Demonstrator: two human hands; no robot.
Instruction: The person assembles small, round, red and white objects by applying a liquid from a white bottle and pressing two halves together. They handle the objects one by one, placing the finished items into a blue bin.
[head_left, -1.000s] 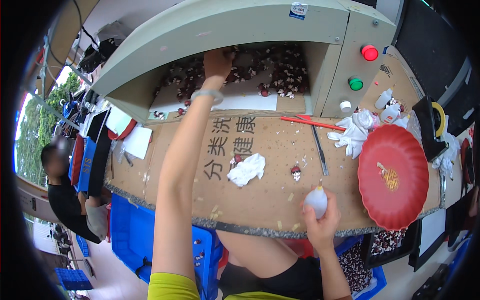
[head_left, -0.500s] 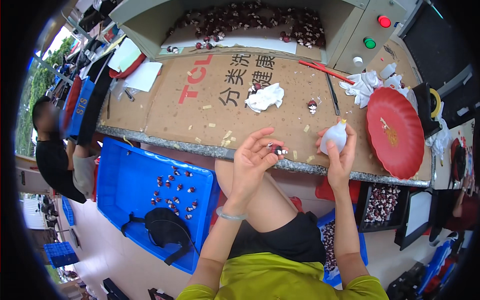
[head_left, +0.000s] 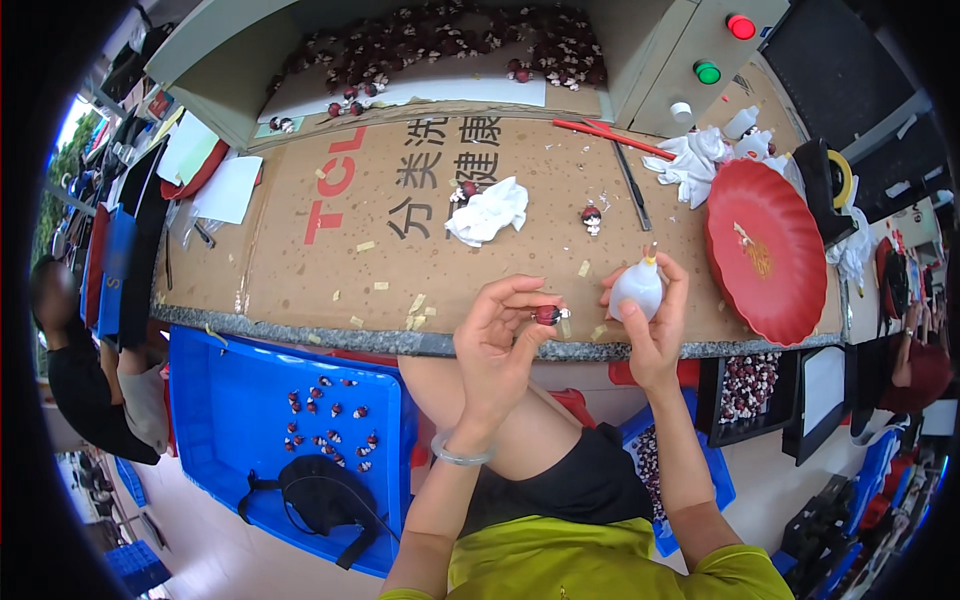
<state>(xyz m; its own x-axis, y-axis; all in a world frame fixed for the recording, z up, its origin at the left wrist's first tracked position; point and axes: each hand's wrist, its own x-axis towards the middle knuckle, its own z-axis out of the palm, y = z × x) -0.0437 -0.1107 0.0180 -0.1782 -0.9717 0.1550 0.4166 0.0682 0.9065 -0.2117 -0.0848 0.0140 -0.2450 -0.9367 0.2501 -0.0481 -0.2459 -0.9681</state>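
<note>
Cardboard (head_left: 545,255) on the table (head_left: 300,336) — red Latin letters (head_left: 334,186) plus black Chinese characters (head_left: 417,172); red scalloped dish (head_left: 735,290) — gold emblem (head_left: 763,264).

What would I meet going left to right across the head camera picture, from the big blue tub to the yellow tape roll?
Big blue tub → left hand holding a tiny figurine → right hand holding a white squeeze bottle → red scalloped tray → yellow tape roll.

Head-worn fisheye, downward over the nearby workbench (head_left: 300,334)
</note>
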